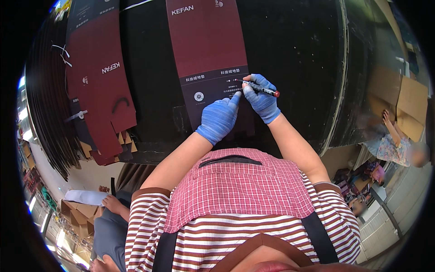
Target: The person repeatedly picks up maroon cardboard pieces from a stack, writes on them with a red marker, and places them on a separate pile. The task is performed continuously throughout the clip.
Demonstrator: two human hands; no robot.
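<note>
A flat printed carton sheet [208, 38], dark red with a near-black lower band, lies on the black work surface in front of me. My right hand [262, 99], in a blue knitted glove, grips a black marker pen [260, 87] with a red end. Its tip is at the dark band, close to small white print; whether it touches cannot be made out. My left hand [218, 119], gloved alike, rests on the dark band with the index finger stretched out toward the pen. Its other fingers are partly hidden and nothing shows in them.
A stack of similar dark red carton sheets [97, 90] lies on the left, beside a pile of black sheets [47, 95]. To the right, a co-worker [392, 143] handles brown cardboard [410, 102]. Another seated person [111, 226] is at the lower left.
</note>
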